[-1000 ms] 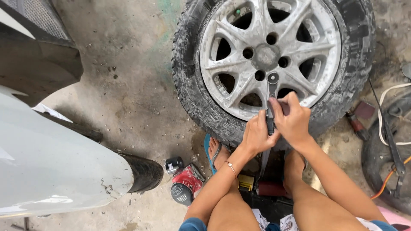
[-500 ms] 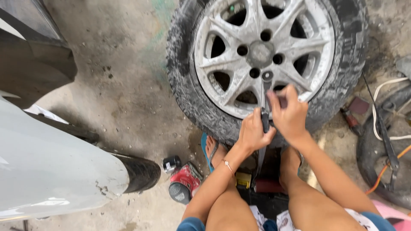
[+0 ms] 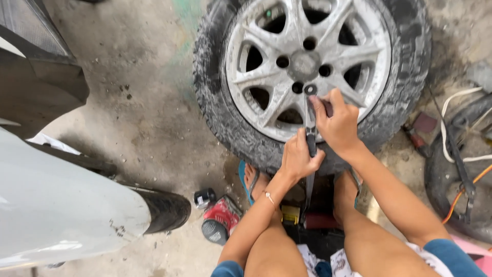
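Both hands (image 3: 320, 138) on pliers (image 3: 310, 134), wheel (image 3: 307, 66) unmoved

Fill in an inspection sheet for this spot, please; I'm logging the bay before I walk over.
Surface: stained, gritty concrete floor.
Job's things: wheel with a worn tyre lying flat; a long metal tool with its ring end near the hub.
Clutter: red tool and a small black can by the left foot; dark red tool right of the tyre.
Grippers: left hand and right hand both grip the tool.
Cables: white cable and orange cable at right.
Surroundings: pale car body, second tyre under it.
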